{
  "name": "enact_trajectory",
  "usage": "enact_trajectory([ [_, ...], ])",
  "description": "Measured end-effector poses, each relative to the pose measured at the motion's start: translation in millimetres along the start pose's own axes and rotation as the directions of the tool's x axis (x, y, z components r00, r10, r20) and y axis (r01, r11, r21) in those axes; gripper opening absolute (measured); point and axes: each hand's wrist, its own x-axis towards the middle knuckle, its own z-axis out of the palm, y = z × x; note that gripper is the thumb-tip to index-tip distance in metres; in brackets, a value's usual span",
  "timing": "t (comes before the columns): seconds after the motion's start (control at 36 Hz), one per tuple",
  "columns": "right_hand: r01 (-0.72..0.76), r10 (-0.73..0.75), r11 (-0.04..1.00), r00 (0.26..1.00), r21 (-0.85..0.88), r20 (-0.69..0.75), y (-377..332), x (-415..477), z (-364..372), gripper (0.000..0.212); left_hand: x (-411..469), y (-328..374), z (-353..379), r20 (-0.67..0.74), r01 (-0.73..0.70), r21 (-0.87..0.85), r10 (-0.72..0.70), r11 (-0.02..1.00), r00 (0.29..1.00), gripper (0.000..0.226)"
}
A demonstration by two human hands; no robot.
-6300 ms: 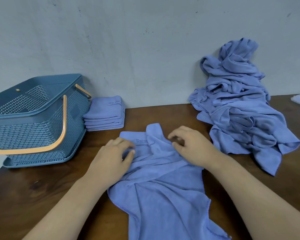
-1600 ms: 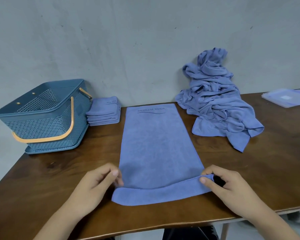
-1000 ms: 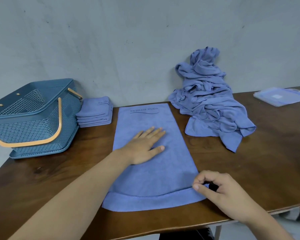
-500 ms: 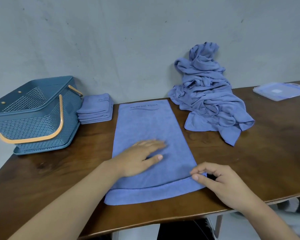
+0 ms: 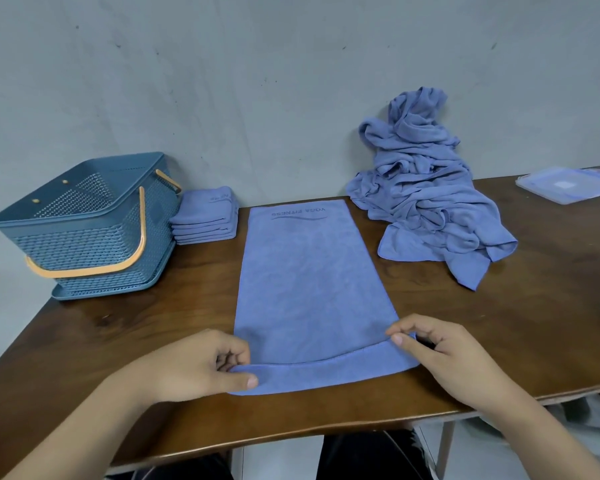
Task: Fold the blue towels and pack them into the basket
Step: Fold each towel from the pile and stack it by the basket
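A blue towel lies flat and lengthwise on the brown table, its printed end toward the wall and its near edge turned over in a narrow fold. My left hand pinches the near left corner of that fold. My right hand pinches the near right corner. A stack of folded blue towels sits by the wall next to the blue basket with an orange handle, at the table's left. A heap of unfolded blue towels leans against the wall at the right.
A clear plastic lid lies at the far right of the table. The table's front edge runs just below my hands, and the grey wall closes off the back.
My left hand left the middle of the towel, where it pressed flat, and came back to pinch the near left corner. My right hand kept its pinch on the near right corner.
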Motion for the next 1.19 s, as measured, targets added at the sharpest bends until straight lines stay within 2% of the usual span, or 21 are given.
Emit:
enact_trajectory([
  [0.08,-0.021,0.020,0.999,0.999,0.039,0.036,-2.7,-2.6,-3.5,0.017,-8.1,0.2,-0.7,-0.010,-0.028,-0.009,0.028,1.000,1.000,0.037],
  [0.14,-0.011,0.009,0.999,0.997,0.030,0.075,-2.8,-5.1,-6.0,0.030,-13.1,-0.9,-0.4,-0.055,-0.056,-0.018,0.055,0.998,0.997,0.029],
  [0.22,-0.012,0.010,1.000,0.998,0.029,0.067,-4.3,-6.6,-8.3,0.039,-19.4,-3.9,3.7,-0.164,-0.124,-0.213,0.090,0.969,0.982,0.028],
  [0.28,-0.018,0.016,0.996,0.999,0.086,0.028,-5.9,-6.6,-10.7,0.032,-22.6,-5.4,8.8,-0.285,-0.188,-0.360,0.085,0.914,0.955,0.033],
  [0.33,-0.005,0.009,0.982,1.000,0.191,-0.021,-8.5,-6.7,-14.4,0.020,-24.9,-6.0,14.8,-0.410,-0.245,-0.433,0.052,0.867,0.910,0.038],
  [0.39,0.012,0.008,0.957,0.998,0.289,-0.066,-11.9,-7.0,-17.6,0.011,-26.0,-5.0,21.2,-0.479,-0.292,-0.484,0.029,0.825,0.877,0.042],
  [0.47,0.030,0.009,0.935,0.994,0.354,-0.109,-17.6,-4.8,-18.6,0.016,-24.9,0.0,26.2,-0.514,-0.327,-0.485,0.038,0.811,0.857,0.043],
  [0.58,0.059,0.010,0.902,0.988,0.429,-0.157,-33.3,4.1,-19.5,0.012,-22.8,6.4,21.9,-0.547,-0.372,-0.492,0.053,0.787,0.836,0.040],
  [0.72,0.069,0.008,0.898,0.985,0.434,-0.172,-48.6,15.2,-21.6,0.012,-20.1,1.6,10.2,-0.549,-0.393,-0.563,0.027,0.727,0.835,0.043],
  [0.86,0.071,0.017,0.896,0.981,0.438,-0.194,-58.9,35.8,-18.6,0.013,-2.9,-0.5,-1.5,-0.615,-0.418,-0.494,0.034,0.763,0.788,0.041],
  [0.97,0.076,0.029,0.892,0.974,0.447,-0.223,-58.1,72.2,-17.2,0.016,28.3,-1.5,-20.3,-0.688,-0.419,-0.467,-0.022,0.779,0.726,0.048],
  [1.03,0.100,0.014,0.904,0.964,0.415,-0.265,-56.2,98.6,-18.4,0.021,47.5,-2.7,-34.3,-0.713,-0.423,-0.470,-0.050,0.774,0.700,0.046],
  [1.11,0.120,-0.004,0.933,0.946,0.340,-0.325,-50.6,146.2,-24.0,0.017,81.7,-7.8,-60.8,-0.721,-0.408,-0.492,-0.096,0.769,0.686,0.036],
  [1.19,0.102,0.013,0.951,0.929,0.292,-0.369,-42.0,201.0,-26.6,0.015,123.0,-15.2,-93.8,-0.748,-0.354,-0.473,-0.156,0.807,0.645,0.033],
])
